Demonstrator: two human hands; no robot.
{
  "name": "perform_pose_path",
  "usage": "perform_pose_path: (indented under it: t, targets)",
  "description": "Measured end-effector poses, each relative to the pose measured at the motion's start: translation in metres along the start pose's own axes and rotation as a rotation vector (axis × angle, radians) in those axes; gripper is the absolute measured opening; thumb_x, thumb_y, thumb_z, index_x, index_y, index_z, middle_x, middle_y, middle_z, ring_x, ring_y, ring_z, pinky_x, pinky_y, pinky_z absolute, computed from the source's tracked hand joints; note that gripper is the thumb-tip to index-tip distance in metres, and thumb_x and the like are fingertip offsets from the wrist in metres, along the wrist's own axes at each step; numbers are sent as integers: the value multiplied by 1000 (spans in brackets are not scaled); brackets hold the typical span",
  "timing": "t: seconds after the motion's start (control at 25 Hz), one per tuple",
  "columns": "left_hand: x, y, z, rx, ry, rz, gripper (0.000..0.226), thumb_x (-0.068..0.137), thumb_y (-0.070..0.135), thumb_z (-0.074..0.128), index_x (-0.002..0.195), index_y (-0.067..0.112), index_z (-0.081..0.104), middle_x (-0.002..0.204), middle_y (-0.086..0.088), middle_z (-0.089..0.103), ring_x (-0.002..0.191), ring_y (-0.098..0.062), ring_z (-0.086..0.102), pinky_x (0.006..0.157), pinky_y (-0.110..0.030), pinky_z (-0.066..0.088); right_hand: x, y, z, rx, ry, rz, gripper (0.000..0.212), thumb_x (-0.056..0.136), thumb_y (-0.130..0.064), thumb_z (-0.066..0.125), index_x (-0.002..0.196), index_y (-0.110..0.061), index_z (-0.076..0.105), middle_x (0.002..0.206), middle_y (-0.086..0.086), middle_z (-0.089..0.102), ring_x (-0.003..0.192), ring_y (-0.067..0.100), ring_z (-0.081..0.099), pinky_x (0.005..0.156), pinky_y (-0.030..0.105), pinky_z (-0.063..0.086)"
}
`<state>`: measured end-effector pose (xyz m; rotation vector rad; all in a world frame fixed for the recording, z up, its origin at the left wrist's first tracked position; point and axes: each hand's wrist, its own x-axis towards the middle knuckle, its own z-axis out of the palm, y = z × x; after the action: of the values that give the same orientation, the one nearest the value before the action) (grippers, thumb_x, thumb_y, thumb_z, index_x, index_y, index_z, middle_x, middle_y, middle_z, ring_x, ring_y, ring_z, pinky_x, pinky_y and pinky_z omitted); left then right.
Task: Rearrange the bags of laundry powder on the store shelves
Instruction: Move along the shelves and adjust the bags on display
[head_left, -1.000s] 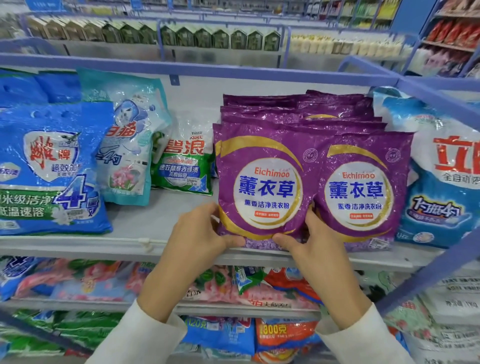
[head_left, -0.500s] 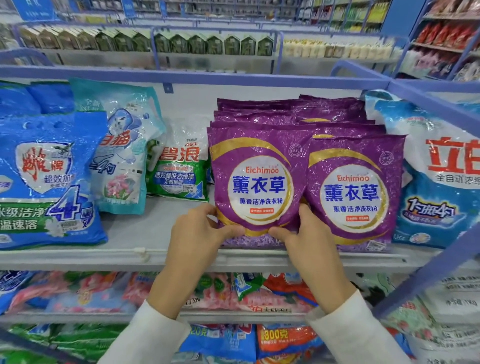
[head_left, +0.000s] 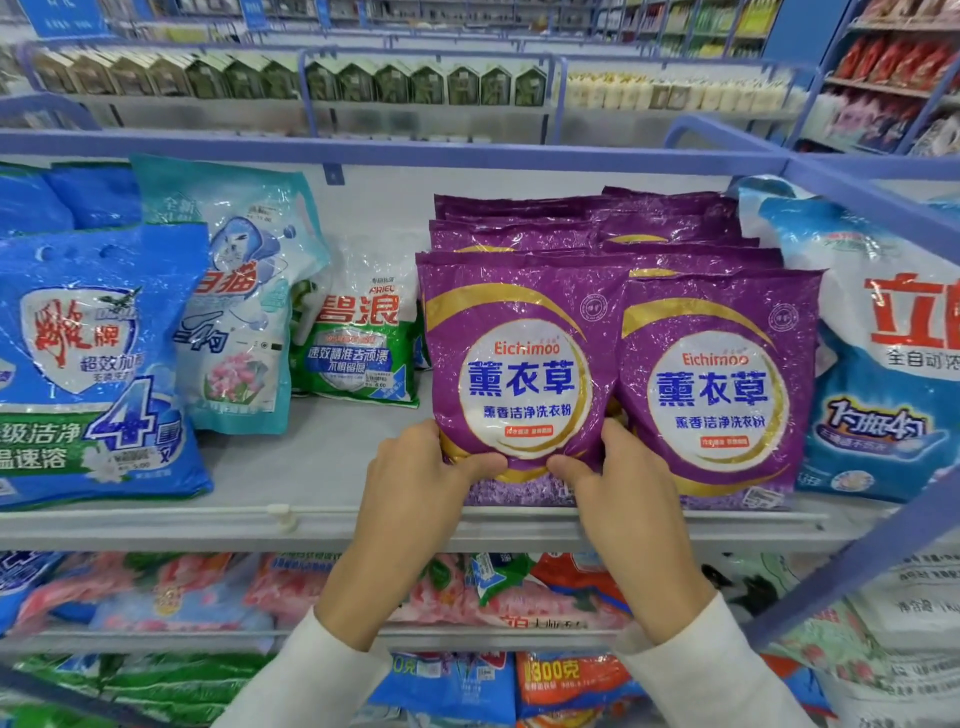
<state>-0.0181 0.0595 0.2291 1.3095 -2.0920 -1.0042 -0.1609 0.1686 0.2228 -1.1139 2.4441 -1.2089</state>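
- The shelf (head_left: 322, 467) carries every bag here. Its widest bare stretch lies at nine o'clock from the purple bag in hand, so any sideways shift should probably go that way.
- The big blue bag (head_left: 93, 364) at far nine o'clock and the blue-and-white bag (head_left: 883, 374) at three o'clock close off the row. The latter sits tight against the purple ones, leaving no slack.
- The purple bag (head_left: 519, 338) stands upright at the shelf front, touching the second purple bag (head_left: 722, 338) at three o'clock, with a purple stack (head_left: 571, 218) behind at twelve.
- I would lift it a little rather than drag it, keep the label facing out, and set its bottom down square.
- The green bag (head_left: 358, 358) marks the far end of the open room.
- The left hand (head_left: 415, 493) and right hand (head_left: 628, 499) each grip a lower corner, thumbs on the front, fingers clamped behind.
- The front lip (head_left: 156, 514) at six o'clock could catch the bottom seam.
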Motion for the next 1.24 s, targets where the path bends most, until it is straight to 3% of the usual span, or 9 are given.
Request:
perform_pose_path:
  t: [0.16,0.28,0.44,0.6,0.76,0.92,1.0,1.12,1.24]
  targets:
    - [2,1,-1,-58,7,-20,33,74,47,84,96,26,74,81,13,75,79,-6,68,73,-29,55,3,1,-2,36,32,-15,23,88,-29,77,98,-18,60,91,-8,67,83,12,61,71,29,42]
    - [-1,-7,-13,-150,-85,-45,35,72,45,86,100,26,75,85,14,78,81,-3,72,77,-28,58,-3,9,-5,57,12,-51,20,89,-32,75,100,-21,62,87,-12,67,77,-1,59,65,13,41]
    - [-7,-17,-18,-473,-16,-35,36,77,24,86,111,18,76,98,5,79,95,-12,75,89,-41,60,-17,18,-6,126,45,-98,25,101,-28,60,126,-27,62,104,-17,66,95,-6,59,78,12,46]
    - [-16,-14,-3,-356,144,76,31,87,22,78,118,18,74,91,12,78,89,1,72,86,-27,60,-33,29,-3,109,115,-114,36,102,-23,59,138,-23,58,123,-10,65,107,-3,60,91,13,50]
    - [-28,-7,9,-183,231,176,30,98,32,63,128,35,63,88,16,72,89,-6,69,82,-31,58,-49,33,-6,63,19,-153,49,103,-23,56,150,-24,44,140,-18,47,116,-16,43,91,-9,24]
    - [-71,-10,13,-164,284,197,46,99,33,62,143,36,51,118,34,58,105,16,57,89,-2,44,-72,53,-12,92,-36,-199,50,103,-26,55,151,-29,44,153,-15,44,141,-1,36,116,19,29]
    - [-100,-27,17,-84,308,192,47,98,31,63,143,34,50,126,30,55,105,17,54,93,0,39,-85,69,-10,131,-47,-242,47,101,-25,58,147,-29,50,150,-18,46,142,-4,35,117,21,30]
    - [-146,-68,17,71,268,157,53,96,28,65,147,28,49,141,21,50,128,9,45,109,-13,35,-113,95,-1,139,-85,-220,44,99,-24,62,141,-33,55,143,-21,51,136,-6,42,114,23,35]
    - [-194,-106,8,63,303,67,53,90,29,69,141,34,54,139,23,54,128,16,43,106,-9,36,-151,111,7,152,-218,-75,44,97,-34,63,138,-45,51,144,-31,45,139,-8,36,118,26,31]
